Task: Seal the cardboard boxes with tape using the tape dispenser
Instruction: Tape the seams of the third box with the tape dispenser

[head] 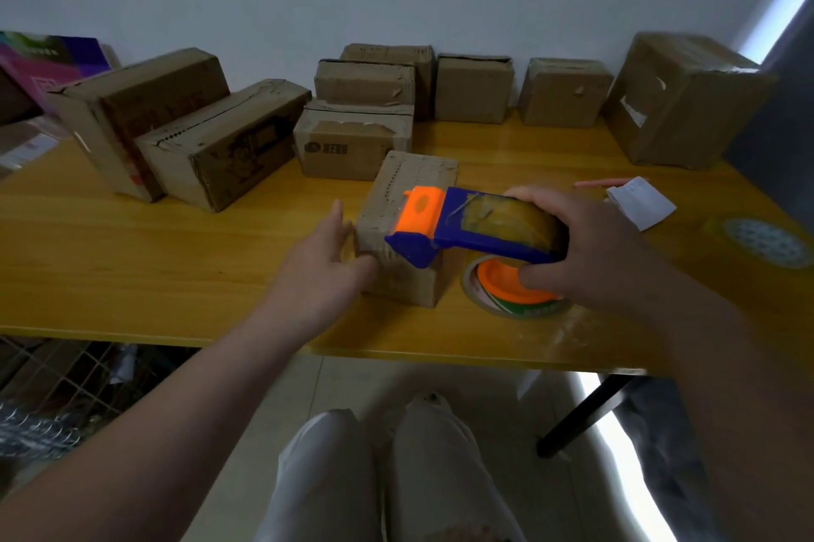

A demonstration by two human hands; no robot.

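Note:
A small cardboard box (412, 185) stands on the yellow table (176, 268) near its front edge. My left hand (319, 264) holds the box's left side, fingers along the side and thumb on the front face. My right hand (590, 246) grips a blue and orange tape dispenser (467, 224) loaded with a tape roll. The dispenser's orange front end lies over the right part of the box top.
Several more cardboard boxes (352, 143) line the back of the table, with a big one (682, 101) at the far right. A spare tape roll (497, 295) with an orange core lies under my right hand. A folded paper (641, 202) and a clear tape roll (766, 242) lie to the right.

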